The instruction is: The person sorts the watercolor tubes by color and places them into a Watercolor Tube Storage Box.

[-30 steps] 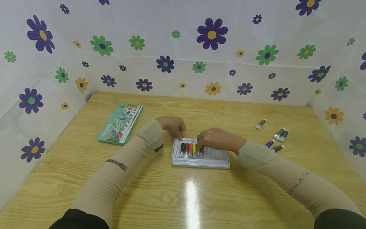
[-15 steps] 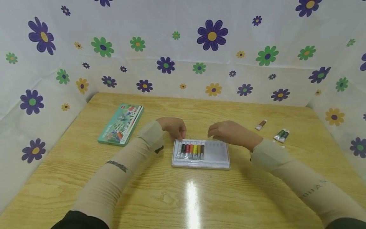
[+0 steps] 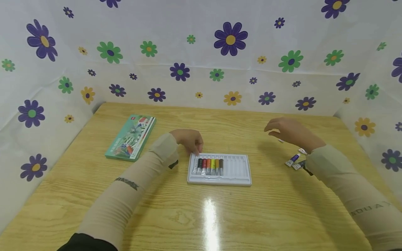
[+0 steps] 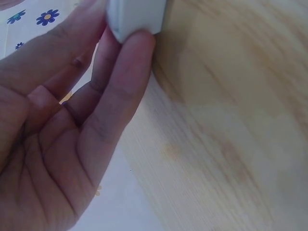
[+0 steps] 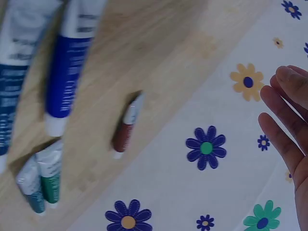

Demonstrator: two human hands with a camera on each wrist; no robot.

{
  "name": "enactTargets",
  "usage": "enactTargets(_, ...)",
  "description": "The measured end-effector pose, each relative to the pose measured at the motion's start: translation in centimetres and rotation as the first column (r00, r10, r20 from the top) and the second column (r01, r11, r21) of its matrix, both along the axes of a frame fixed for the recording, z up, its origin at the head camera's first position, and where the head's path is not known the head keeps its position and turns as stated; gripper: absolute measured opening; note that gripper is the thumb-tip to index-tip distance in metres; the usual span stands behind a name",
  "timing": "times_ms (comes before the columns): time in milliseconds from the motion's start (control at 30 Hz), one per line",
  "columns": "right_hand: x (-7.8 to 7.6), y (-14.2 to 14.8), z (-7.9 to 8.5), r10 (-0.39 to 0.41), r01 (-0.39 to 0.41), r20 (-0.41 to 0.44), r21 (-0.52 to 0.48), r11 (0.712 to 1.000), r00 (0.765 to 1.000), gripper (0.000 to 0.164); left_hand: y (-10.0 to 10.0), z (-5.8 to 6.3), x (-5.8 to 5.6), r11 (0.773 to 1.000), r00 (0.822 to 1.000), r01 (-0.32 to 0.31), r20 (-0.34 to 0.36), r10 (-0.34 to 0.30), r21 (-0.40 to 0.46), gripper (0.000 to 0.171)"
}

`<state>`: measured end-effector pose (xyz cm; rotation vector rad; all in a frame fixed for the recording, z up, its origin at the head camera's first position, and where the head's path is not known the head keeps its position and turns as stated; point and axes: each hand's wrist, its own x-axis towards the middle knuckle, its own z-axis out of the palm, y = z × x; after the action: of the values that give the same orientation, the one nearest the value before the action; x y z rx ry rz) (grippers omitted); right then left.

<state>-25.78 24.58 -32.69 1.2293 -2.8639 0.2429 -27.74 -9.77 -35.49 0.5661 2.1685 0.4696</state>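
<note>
A white plastic tray (image 3: 233, 179) lies on the table, its left slots filled by a row of several paint tubes, from white (image 3: 195, 166) and dark green through red, orange and yellow to brown (image 3: 221, 167). My left hand (image 3: 190, 139) pinches the tray's far left corner; the left wrist view shows fingers against that white corner (image 4: 137, 19). My right hand (image 3: 289, 130) hovers over the right side of the table, holding nothing, with extended fingers (image 5: 284, 144). Near it lie a purple-blue tube (image 3: 292, 160), a dark blue tube (image 5: 10, 96), a reddish-brown tube (image 5: 125, 132) and two greenish tubes (image 5: 49, 180).
A green paint box (image 3: 130, 137) with a printed cover lies at the left of the wooden table (image 3: 169, 216). White cloth (image 3: 188, 21) with printed flowers hangs behind the table and along both sides.
From the tray my right hand has moved right to above the loose tubes, leaving the brown tube in its slot. My left hand stays at the tray's corner.
</note>
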Motion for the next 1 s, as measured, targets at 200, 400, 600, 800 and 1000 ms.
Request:
enactTargets(200, 1.3, -2.1, -1.5, 0.103, -0.104, -0.032, -0.022, 0.994, 0.994, 0.016, -0.3, -0.3, -0.1, 1.0, 1.0, 0.006, -0.009, -0.005, 0.009, 0.006)
enactTargets(400, 3.4, -7.3, -2.0, 0.283, -0.283, -0.019, -0.033, 0.958, 0.959, 0.014, -0.1, -0.3, -0.1, 1.0, 1.0, 0.011, -0.012, -0.011, -0.008, 0.005)
enactTargets(600, 4.6, -11.1, -2.7, 0.419, -0.418, 0.01, -0.018, 0.908, 0.908, 0.015, 0.0, -0.3, 0.0, 1.0, 1.0, 0.009, -0.004, -0.009, -0.009, 0.005)
enactTargets(800, 5.0, -12.5, -3.1, 0.472, -0.473, 0.037, 0.015, 0.881, 0.881, 0.014, 0.0, -0.4, 0.0, 1.0, 1.0, 0.006, -0.002, -0.006, 0.014, 0.005)
enactTargets(1000, 4.9, -13.1, -3.5, 0.479, -0.481, 0.068, 0.006, 0.877, 0.875, 0.014, -0.1, -0.6, -0.3, 1.0, 1.0, 0.01, -0.009, -0.01, 0.01, 0.005)
